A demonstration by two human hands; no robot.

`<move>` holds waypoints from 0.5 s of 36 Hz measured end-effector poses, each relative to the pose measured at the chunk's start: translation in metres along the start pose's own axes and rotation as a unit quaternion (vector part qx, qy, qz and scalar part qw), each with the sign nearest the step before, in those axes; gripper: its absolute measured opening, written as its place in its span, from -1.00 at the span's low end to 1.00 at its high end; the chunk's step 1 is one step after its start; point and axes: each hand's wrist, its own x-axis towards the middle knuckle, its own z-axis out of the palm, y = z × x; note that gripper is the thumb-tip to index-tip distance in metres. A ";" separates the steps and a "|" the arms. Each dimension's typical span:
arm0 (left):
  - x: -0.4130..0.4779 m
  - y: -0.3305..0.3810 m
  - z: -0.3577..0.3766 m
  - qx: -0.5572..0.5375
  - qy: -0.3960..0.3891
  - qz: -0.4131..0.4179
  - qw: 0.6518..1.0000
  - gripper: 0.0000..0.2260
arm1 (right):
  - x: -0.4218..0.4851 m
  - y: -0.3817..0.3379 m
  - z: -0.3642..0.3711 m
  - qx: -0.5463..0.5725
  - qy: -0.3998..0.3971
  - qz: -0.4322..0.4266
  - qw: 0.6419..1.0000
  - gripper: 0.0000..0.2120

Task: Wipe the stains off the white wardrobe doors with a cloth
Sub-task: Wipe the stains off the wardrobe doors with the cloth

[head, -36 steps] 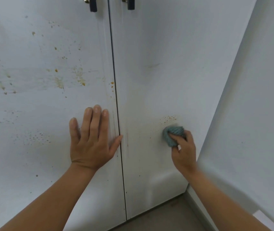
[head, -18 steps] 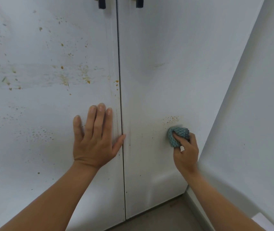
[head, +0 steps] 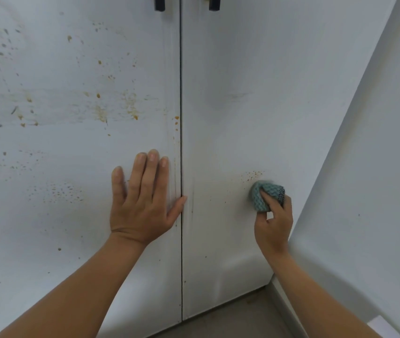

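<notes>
L hand point(head: 143, 203) lies flat on L door point(head: 72, 240): palm pressed to the panel, fingers straight, close together, pointing up, grasping nothing. It sits by the door's inner edge; the thumb tip reaches the gap point(head: 181, 93) btw the two doors.

R hand point(head: 273, 223) clutches a bunched teal cloth point(head: 261, 198), fingers curled round it, thumb on its front. Cloth is pressed vs R door point(head: 242, 93), low on the panel, nearer the door's outer edge than the gap. Its upper edge is a bit blurred.

L door carries orange-brown specks point(head: 130, 106) over most of its upper half, thickest toward the far-left edge, plus a faint dotted patch point(head: 60, 191) left of L hand and a few drips point(head: 176, 120) at the inner edge. R door looks mostly clean; one small speck cluster point(head: 252, 174) sits just above the cloth, w/ a few faint dots btw cloth & gap.

At the top edge of view, L handle point(head: 159, 3) and R handle point(head: 214, 3), both dark, flank the gap; only their lower ends show. White wall point(head: 376, 167) meets R door's outer edge at a corner. Grey floor point(head: 238, 318) lies below the doors' bottom edges, w/ skirting point(head: 289, 311) along the wall base.
</notes>
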 end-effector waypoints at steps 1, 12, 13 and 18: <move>-0.001 0.000 0.000 -0.001 -0.001 0.000 1.000 -0.17 | 0.004 0.000 -0.002 0.005 0.016 0.028 0.999 -0.59; 0.000 0.000 0.001 -0.005 0.005 -0.001 1.000 -0.18 | 0.001 -0.014 0.014 0.013 0.022 0.025 0.999 -0.58; -0.001 0.000 -0.001 -0.005 0.003 -0.003 1.000 -0.17 | -0.010 -0.012 0.014 0.008 -0.003 -0.002 1.000 -0.57; -0.002 0.001 -0.001 -0.014 0.006 -0.004 1.000 -0.18 | -0.002 -0.012 0.007 0.030 0.039 0.056 0.997 -0.63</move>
